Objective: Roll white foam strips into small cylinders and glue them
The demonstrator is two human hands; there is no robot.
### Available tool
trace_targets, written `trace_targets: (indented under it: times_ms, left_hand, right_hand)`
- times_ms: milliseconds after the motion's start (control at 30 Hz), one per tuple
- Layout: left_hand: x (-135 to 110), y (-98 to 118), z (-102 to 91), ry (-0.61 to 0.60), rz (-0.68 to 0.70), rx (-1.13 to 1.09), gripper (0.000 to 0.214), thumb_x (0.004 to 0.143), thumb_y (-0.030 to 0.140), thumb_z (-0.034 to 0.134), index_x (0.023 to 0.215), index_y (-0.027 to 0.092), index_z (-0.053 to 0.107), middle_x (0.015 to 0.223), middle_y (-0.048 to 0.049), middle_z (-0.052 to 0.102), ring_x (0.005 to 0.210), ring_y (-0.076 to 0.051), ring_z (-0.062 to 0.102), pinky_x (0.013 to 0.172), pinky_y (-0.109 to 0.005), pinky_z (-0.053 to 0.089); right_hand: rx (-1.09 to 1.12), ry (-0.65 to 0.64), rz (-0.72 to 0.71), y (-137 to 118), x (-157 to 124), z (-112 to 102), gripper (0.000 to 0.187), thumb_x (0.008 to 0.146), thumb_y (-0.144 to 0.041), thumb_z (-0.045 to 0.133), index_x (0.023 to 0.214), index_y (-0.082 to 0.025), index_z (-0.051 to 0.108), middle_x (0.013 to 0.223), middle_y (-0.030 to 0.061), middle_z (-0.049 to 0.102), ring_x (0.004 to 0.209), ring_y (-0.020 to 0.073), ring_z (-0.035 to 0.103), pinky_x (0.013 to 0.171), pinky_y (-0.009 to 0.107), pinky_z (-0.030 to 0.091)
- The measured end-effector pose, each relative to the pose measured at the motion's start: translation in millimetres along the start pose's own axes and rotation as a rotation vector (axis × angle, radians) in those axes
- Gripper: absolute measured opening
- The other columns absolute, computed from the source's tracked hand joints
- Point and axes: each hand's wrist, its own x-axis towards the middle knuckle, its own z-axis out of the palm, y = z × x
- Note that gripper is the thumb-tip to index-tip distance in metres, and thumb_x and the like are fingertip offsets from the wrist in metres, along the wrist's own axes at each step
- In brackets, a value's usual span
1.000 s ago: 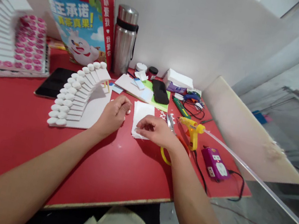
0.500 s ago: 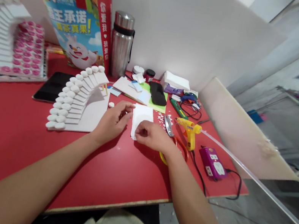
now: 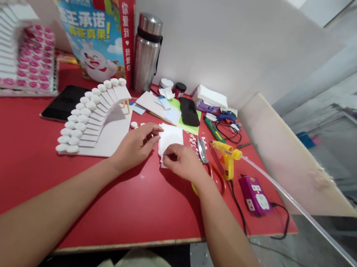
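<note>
A small stack of white paper (image 3: 171, 135) lies in front of me on the red table. My right hand (image 3: 183, 161) is closed in a pinch at the paper's lower edge, where the top sheet looks slightly curled. Just left of the stack rests my left hand (image 3: 138, 144), fingers bent and thumb apart, with nothing visible in it. Beyond that hand stands a white model staircase (image 3: 92, 125) edged with round white discs. Scissors (image 3: 201, 150) with orange and yellow handles lie to the right, partly hidden under my right forearm.
A yellow glue gun (image 3: 228, 156) with a long clear stick sits at right, near a purple power socket (image 3: 255, 195). White scraps (image 3: 193, 140) lie behind the scissors. Toward the wall are a steel thermos (image 3: 145, 54), a shopping bag (image 3: 96, 31) and a dark tablet (image 3: 64, 103).
The lower left edge of the top white sheet has shifted and curls a little more at my right hand. Both hands stay almost in place; the view has moved slightly.
</note>
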Motion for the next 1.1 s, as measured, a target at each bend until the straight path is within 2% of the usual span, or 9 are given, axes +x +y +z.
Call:
trace_targets:
  times_ms: [233,567,633,733,767,833,933,1000,1100]
  left_hand:
    - [-1,-1,0.2,0.014,-0.022,-0.027,0.022,0.099,0.026,0.056,0.118,0.019,0.066,0.103,-0.0065,0.074,0.085,-0.018,0.069,0.08,-0.031,0.055]
    - [0,2,-1.6,0.04,-0.04,-0.041,0.02,0.098,0.025,0.059,0.115,0.018,0.067,0.101,-0.0061,0.074,0.082,-0.016,0.068,0.074,-0.028,0.053]
    - [0,3,-1.9,0.048,-0.068,-0.059,0.02,0.098,0.026,0.059,0.114,0.018,0.067,0.101,-0.0064,0.073,0.083,-0.016,0.068,0.072,-0.028,0.053]
    - [2,5,-2.4,0.057,-0.152,-0.185,0.023,0.097,0.033,0.062,0.114,0.019,0.066,0.106,-0.0083,0.072,0.09,-0.019,0.069,0.069,-0.029,0.055]
    - [3,6,-2.4,0.056,-0.174,-0.25,0.026,0.096,0.036,0.064,0.116,0.019,0.065,0.112,-0.0097,0.071,0.096,-0.021,0.069,0.072,-0.03,0.057]
    - [6,9,-1.6,0.063,-0.204,-0.393,0.036,0.093,0.038,0.07,0.122,0.02,0.062,0.129,-0.0129,0.067,0.116,-0.025,0.066,0.089,-0.037,0.058]
    - [9,12,1.0,0.09,-0.284,-0.584,0.058,0.082,0.035,0.081,0.132,0.02,0.056,0.145,-0.0147,0.061,0.137,-0.028,0.056,0.112,-0.043,0.048]
    - [9,13,2.0,0.082,-0.392,-0.697,0.065,0.077,0.034,0.086,0.133,0.02,0.056,0.135,-0.0132,0.066,0.13,-0.026,0.061,0.11,-0.042,0.048]
    - [8,15,0.1,0.038,-0.523,-0.828,0.066,0.074,0.029,0.087,0.132,0.019,0.057,0.103,-0.0051,0.072,0.096,-0.019,0.069,0.089,-0.034,0.055]
  right_hand:
    - [0.174,0.03,0.07,10,2,1,0.01,0.076,-0.012,0.065,0.07,-0.017,0.07,0.068,0.0004,0.069,0.064,0.0132,0.057,0.064,0.027,0.039]
    - [0.431,0.029,0.18,19,5,-2,0.009,0.069,-0.023,0.062,0.065,-0.018,0.068,0.058,-0.0019,0.061,0.058,0.0133,0.053,0.059,0.027,0.04]
    - [0.442,0.086,0.181,19,6,-3,0.009,0.068,-0.025,0.062,0.064,-0.019,0.066,0.059,-0.002,0.06,0.058,0.0133,0.052,0.059,0.027,0.039]
    - [0.568,0.264,0.176,18,4,-12,0.009,0.067,-0.03,0.065,0.066,-0.02,0.065,0.069,0.0,0.065,0.063,0.0137,0.053,0.06,0.027,0.04]
    - [0.671,0.316,0.172,17,3,-17,0.01,0.068,-0.031,0.066,0.068,-0.021,0.065,0.074,0.0008,0.067,0.065,0.0137,0.053,0.06,0.026,0.04]
    - [0.941,0.368,0.164,15,-1,-26,0.013,0.069,-0.034,0.068,0.071,-0.022,0.063,0.077,0.0003,0.067,0.061,0.0124,0.051,0.056,0.025,0.039]
    - [1.235,0.361,0.157,10,-7,-34,0.015,0.069,-0.033,0.07,0.07,-0.022,0.06,0.062,-0.0045,0.055,0.052,0.0104,0.042,0.051,0.023,0.035]
    - [1.306,0.346,0.142,6,-8,-35,0.016,0.067,-0.032,0.073,0.069,-0.022,0.061,0.061,-0.0044,0.055,0.052,0.0105,0.044,0.051,0.023,0.037]
    - [1.304,0.271,0.128,1,-8,-33,0.019,0.068,-0.035,0.076,0.069,-0.021,0.063,0.078,0.002,0.072,0.062,0.014,0.056,0.057,0.026,0.045]
